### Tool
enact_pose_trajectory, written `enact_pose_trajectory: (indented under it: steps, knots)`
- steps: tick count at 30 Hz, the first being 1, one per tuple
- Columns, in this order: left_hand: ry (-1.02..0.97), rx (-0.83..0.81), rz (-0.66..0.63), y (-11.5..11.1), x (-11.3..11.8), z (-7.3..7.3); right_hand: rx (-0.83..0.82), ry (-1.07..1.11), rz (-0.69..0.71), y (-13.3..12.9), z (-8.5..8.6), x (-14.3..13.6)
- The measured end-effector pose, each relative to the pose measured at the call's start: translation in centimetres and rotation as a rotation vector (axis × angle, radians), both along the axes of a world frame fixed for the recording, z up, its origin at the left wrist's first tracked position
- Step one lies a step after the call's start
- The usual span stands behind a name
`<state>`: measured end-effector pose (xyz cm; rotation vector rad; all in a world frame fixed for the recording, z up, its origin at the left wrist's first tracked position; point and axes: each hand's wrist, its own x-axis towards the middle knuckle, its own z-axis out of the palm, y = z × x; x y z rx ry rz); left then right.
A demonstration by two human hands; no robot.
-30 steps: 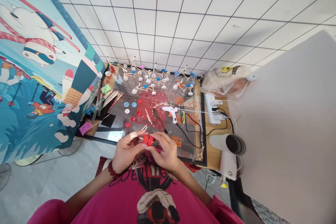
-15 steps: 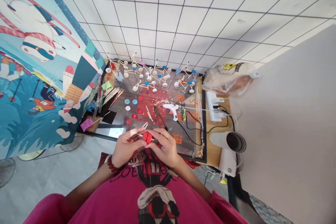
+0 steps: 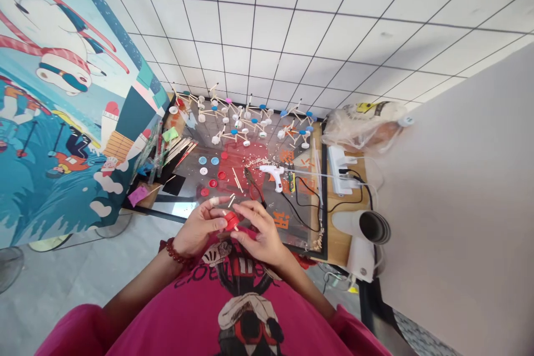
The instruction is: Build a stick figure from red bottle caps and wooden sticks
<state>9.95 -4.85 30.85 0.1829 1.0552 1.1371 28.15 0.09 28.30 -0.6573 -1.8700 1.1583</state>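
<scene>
A pair of red bottle caps (image 3: 231, 221) sits face to face in front of my chest, with short pale stick ends poking out at the top and lower right. The fingers and thumb of my left hand (image 3: 201, 228) pinch the caps from the left. My right hand (image 3: 259, 229) is just to their right, its thumb and fingers spread apart around them; whether a fingertip touches the stick I cannot tell. Just beyond my hands lie short wooden sticks (image 3: 231, 200). Loose red caps (image 3: 213, 183), blue caps (image 3: 214, 161) and a white cap (image 3: 203, 171) rest on the table.
A white glue gun (image 3: 273, 173) lies beside red-handled pliers (image 3: 254, 186). Several stick-and-cap models (image 3: 254, 121) line the wall side. At right stand a power strip (image 3: 340, 169), a black cable (image 3: 300, 211) and a plastic bag (image 3: 362, 125). Stick bundles (image 3: 179, 150) lie left.
The red caps have turned and tilted, showing more of the stick ends. My right fingers have spread away from them, while my left hand keeps its hold.
</scene>
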Motion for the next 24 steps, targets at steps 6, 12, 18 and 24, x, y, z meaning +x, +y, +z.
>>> enact_pose_trajectory:
  steps: [6,12,18,24]
  knots:
    - [0.356,0.122,0.038,0.3,0.1,0.6,-0.116,0.067,0.096,0.2,0.3,0.3]
    - [0.68,0.391,0.059,-0.4,0.7,0.7,-0.279,0.176,0.011,-0.2,-0.4,-0.2]
    - [0.64,0.428,-0.006,-1.0,0.7,0.6,-0.215,0.13,-0.058,-0.2,-0.4,0.0]
    - [0.758,0.449,0.003,-1.0,0.8,0.6,-0.129,0.117,-0.003,-0.2,-0.5,0.1]
